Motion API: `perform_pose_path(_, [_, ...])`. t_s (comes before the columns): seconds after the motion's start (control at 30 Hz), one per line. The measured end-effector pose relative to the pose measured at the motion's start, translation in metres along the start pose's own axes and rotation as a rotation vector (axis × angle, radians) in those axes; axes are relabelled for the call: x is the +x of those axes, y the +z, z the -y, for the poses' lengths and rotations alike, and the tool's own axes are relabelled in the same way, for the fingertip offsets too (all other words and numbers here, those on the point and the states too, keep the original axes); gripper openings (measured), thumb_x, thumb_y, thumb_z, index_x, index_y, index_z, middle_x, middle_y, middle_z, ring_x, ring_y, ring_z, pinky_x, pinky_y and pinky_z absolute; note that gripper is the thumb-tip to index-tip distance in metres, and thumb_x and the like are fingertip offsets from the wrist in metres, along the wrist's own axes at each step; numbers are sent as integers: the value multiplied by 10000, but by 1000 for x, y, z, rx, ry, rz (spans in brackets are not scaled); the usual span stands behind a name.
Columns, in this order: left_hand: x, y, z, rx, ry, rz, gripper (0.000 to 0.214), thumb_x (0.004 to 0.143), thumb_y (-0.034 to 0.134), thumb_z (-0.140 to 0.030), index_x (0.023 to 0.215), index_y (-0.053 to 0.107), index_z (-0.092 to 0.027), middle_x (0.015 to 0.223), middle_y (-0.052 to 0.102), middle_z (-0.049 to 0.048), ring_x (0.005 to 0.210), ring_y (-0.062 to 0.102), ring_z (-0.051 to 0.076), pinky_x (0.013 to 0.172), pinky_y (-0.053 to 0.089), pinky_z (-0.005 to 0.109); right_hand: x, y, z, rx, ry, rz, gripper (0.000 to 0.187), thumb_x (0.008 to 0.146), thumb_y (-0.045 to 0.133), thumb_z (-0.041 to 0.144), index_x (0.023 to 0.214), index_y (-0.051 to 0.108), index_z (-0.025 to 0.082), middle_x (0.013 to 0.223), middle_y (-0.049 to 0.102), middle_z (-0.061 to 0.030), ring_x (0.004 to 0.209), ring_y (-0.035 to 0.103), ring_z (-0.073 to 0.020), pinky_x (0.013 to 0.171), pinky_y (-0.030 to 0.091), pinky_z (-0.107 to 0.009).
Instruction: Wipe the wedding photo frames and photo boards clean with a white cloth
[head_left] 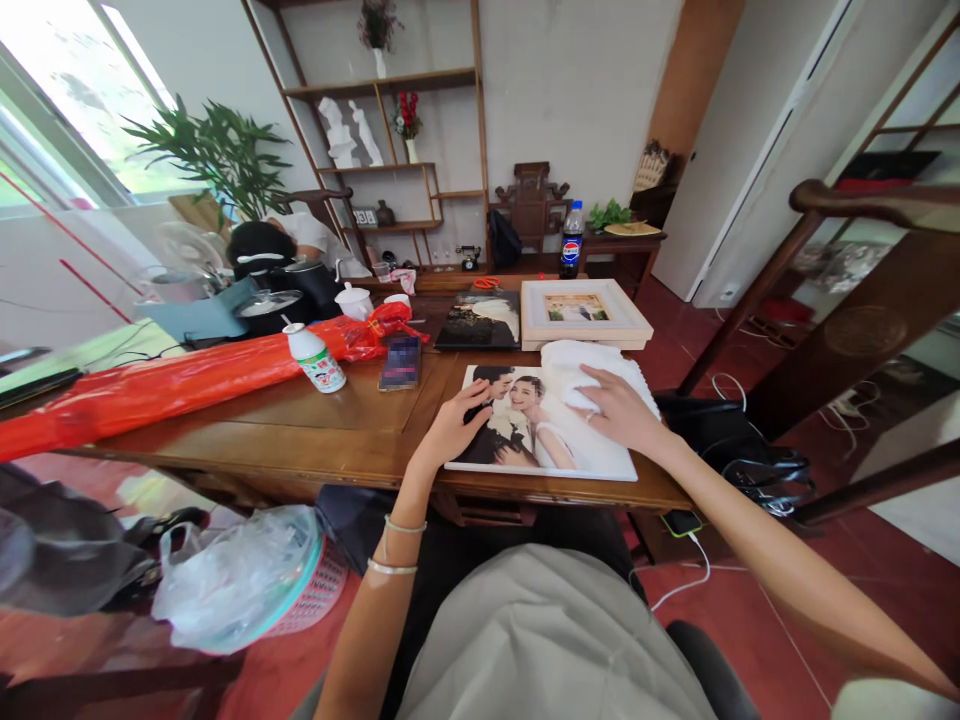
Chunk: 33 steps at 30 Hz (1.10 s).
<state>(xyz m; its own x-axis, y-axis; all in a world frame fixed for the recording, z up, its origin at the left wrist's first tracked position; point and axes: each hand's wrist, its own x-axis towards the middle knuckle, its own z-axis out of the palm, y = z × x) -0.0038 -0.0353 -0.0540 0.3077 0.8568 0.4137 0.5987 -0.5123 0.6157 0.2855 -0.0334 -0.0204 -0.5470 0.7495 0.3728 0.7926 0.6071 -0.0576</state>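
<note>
White cloth (581, 368), soft and light, lies under the right hand (621, 410), pressed flat with fingers spread. The left hand (452, 428) rests splayed on the board (559, 455), which is stiff and probably glossy; take it by the edges.

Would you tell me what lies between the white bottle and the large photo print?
A phone lies flat on the table between bottle and photo print, per the head view.
</note>
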Motion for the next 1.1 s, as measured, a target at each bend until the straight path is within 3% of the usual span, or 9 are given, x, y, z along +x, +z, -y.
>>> perform_pose_path(0.13, [0,0,2,-15,-5,0,384,876,493,-322,1212,614,-179,1372,509,66,1303,435,210,1117,309,369,-8,-4,8,32,-50,49,270,778,542,142,985,712,166,1423,442,-127,1353,324,-313,1069,298,-520])
perform_pose_path(0.37, [1,1,3,-21,12,-7,382,872,493,-314,1200,621,-167,1362,518,79,1298,441,205,1114,316,364,-53,-27,87,113,-231,179,258,682,571,93,875,723,171,1484,359,-87,1396,215,-310,1129,177,-508])
perform_pose_path(0.43, [1,1,3,-15,14,-8,380,873,493,-314,1201,620,-169,1365,515,78,1301,438,208,1115,314,370,-50,-27,87,138,-225,175,277,684,573,97,905,719,178,1458,402,-90,1388,235,-313,1130,149,-530])
perform_pose_path(0.53, [0,1,3,-13,8,-10,385,873,496,-322,1207,616,-172,1370,509,77,1307,429,210,1119,306,367,-29,-22,63,147,-159,151,277,708,562,102,924,714,189,1419,453,-97,1386,235,-332,1109,129,-589])
perform_pose_path(0.63, [0,0,2,-14,3,-8,378,874,494,-326,1202,618,-186,1363,518,69,1306,430,206,1116,309,362,-2,-14,30,103,-59,144,277,765,546,126,995,696,156,1353,510,-160,1359,296,-347,1074,197,-605])
perform_pose_path(0.73, [-1,0,0,-18,2,-9,372,878,486,-322,1192,624,-179,1377,503,74,1300,439,210,1114,312,366,11,-9,17,58,-3,140,315,794,506,113,1059,675,131,1293,552,-195,1341,334,-344,1050,241,-604])
perform_pose_path(0.83, [-2,0,-1,-13,-15,-31,373,871,496,-320,1201,615,-191,1385,495,67,1290,450,214,1112,318,368,1,-10,33,50,-27,133,355,754,492,64,1036,687,156,1350,510,-167,1340,330,-356,1048,229,-625])
perform_pose_path(1.0, [-1,0,0,-5,-14,-50,407,861,506,-309,1220,592,-138,1373,503,110,1281,462,226,1113,318,375,-38,-22,84,105,-204,184,379,699,539,72,1026,701,175,1438,424,-121,1390,219,-339,1113,140,-584])
perform_pose_path(1.1, [0,0,1,-1,-12,-42,403,861,500,-302,1216,593,-135,1363,513,110,1279,464,224,1112,318,379,-46,-26,90,142,-229,184,385,684,540,67,1017,702,173,1436,431,-108,1388,240,-308,1131,152,-539])
